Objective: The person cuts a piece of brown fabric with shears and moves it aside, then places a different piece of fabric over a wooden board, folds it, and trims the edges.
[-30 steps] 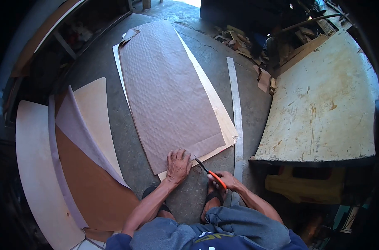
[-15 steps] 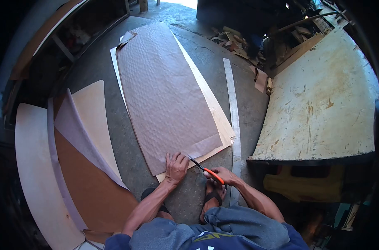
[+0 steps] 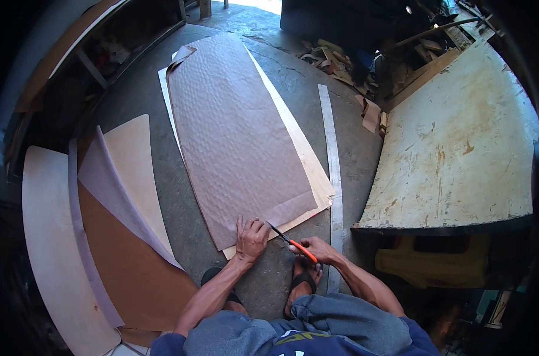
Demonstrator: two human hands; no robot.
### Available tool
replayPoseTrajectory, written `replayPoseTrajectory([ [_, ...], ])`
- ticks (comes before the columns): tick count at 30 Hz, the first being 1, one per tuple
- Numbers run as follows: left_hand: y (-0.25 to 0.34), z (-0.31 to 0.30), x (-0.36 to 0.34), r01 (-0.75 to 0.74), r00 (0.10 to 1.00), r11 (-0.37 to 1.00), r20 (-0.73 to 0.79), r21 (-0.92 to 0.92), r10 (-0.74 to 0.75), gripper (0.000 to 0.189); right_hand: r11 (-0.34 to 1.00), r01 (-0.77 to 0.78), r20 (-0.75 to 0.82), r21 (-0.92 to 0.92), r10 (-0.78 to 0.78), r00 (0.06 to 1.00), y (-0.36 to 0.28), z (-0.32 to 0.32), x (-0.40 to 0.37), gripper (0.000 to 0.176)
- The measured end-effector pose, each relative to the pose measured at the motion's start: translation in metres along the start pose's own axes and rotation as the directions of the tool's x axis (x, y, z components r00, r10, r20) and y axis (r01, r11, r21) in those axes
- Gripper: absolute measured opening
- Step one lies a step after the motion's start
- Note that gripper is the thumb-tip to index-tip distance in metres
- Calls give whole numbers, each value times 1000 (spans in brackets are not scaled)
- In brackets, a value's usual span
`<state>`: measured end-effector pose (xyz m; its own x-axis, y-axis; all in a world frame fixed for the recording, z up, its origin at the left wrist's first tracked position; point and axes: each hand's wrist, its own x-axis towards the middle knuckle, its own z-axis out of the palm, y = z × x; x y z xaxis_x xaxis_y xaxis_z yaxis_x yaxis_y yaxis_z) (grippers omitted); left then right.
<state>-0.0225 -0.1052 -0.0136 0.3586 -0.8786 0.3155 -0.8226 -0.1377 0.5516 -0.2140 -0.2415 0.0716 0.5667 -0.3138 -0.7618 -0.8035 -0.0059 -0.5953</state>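
Observation:
A large mauve-grey leatherette sheet (image 3: 239, 136) lies over a pale wooden board (image 3: 309, 166) on the floor, one far corner folded over. At its near edge is my left hand (image 3: 251, 238), its fingers bent and closed on the sheet's edge, though the fingertips are partly hidden. My right hand (image 3: 318, 250) grips scissors (image 3: 302, 250) with orange handles and dark blades. The blade tips point up and left, touching or very near the sheet's edge beside my left fingers. How far the blades are apart cannot be made out.
A long pale metal strip (image 3: 330, 142) lies right of the board. Farther right stands a scuffed whitish tabletop (image 3: 447, 148). On the left are curved pale boards (image 3: 56, 237) and a brown sheet (image 3: 133, 273) with mauve backing. Wood scraps (image 3: 334, 59) are heaped at the back.
The scissors' handles look slightly closer together. Both hands and the sheet stay almost where they were.

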Motion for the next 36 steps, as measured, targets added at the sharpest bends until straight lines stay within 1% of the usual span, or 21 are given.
replayPoseTrajectory([
  [1, 0, 0, 1, 8, 1000, 1000, -4, -11, -8, 14, 1000, 1, -2, -2, -1, 1000, -3, 3, -2, 55],
  [3, 1, -1, 1, 23, 1000, 999, -1, -22, -23, 14, 954, -193, 73, 229, 181, 981, -9, 17, -10, 68],
  [4, 2, -1, 2, 39, 999, 999, 4, -33, -39, 13, 953, -194, 69, 231, 183, 981, -11, 26, -11, 68],
  [6, 3, -1, 3, 39, 999, 998, 1, -40, -39, 13, 861, -188, 38, 473, 194, 980, -12, 51, -14, 67],
  [7, 3, -2, 2, 43, 999, 998, -1, -43, -43, 14, 895, -188, -26, 404, 217, 976, -5, 64, -8, 65],
  [8, 3, -2, 2, 43, 999, 998, 1, -44, -43, 14, 894, -190, -26, 405, 219, 975, 2, 73, -2, 65],
  [10, 4, -2, 2, 48, 999, 998, 13, -46, -47, 13, 949, -153, -102, 274, 187, 977, -7, 84, 0, 65],
  [12, 3, -3, 2, 45, 999, 998, 20, -54, -44, 13, 937, -168, -86, 308, 203, 975, -12, 93, -2, 65],
  [14, 2, -4, 2, 40, 999, 997, 24, -62, -38, 13, 847, -92, -91, 524, 164, 982, -16, 104, -2, 67],
  [20, 1, -1, 0, 31, 999, 998, 25, -51, -30, 12, 843, -83, -110, 532, 165, 980, -28, 108, -11, 71],
  [23, 1, 0, 0, 34, 999, 998, 18, -45, -33, 11, 856, -82, -101, 511, 154, 983, -20, 108, -8, 72],
  [26, 0, 0, 1, 33, 999, 997, -7, -65, -33, 9, 879, -56, -137, 474, 136, 981, -26, 97, -20, 73],
  [27, 1, -2, 2, 44, 999, 997, 1, -67, -44, 9, 878, -52, -139, 475, 133, 981, -18, 92, -21, 73],
  [29, 1, -4, 2, 50, 999, 996, 10, -67, -50, 10, 802, -141, -209, 580, 313, 926, 5, 78, -23, 63],
  [30, 1, -5, 3, 53, 999, 995, 8, -82, -52, 10, 751, -44, -249, 659, 273, 929, 3, 67, -35, 62],
  [31, 1, -7, 3, 57, 998, 994, 9, -98, -57, 10, 875, -45, -411, 481, 270, 871, 15, 55, -44, 61],
  [32, 2, -10, 4, 54, 999, 994, 8, -95, -54, 10, 966, -162, -571, 203, 251, 782, 53, 41, -40, 63],
  [33, 3, -14, 5, 63, 998, 993, 9, -102, -62, 10, 964, -259, -687, 65, 231, 689, 41, 27, -58, 64],
  [34, 5, -18, 8, 70, 998, 992, 10, -109, -69, 10, 944, -327, -684, -32, 218, 696, 61, 13, -66, 58],
  [35, 6, -22, 11, 63, 998, 992, 6, -107, -62, 10, 901, -381, -732, -207, 116, 672, 88, 6, -71, 50],
  [36, 6, -25, 13, 59, 998, 990, 8, -128, -59, 9, 820, -436, -758, -370, 4, 653, 86, 4, -77, 45],
])
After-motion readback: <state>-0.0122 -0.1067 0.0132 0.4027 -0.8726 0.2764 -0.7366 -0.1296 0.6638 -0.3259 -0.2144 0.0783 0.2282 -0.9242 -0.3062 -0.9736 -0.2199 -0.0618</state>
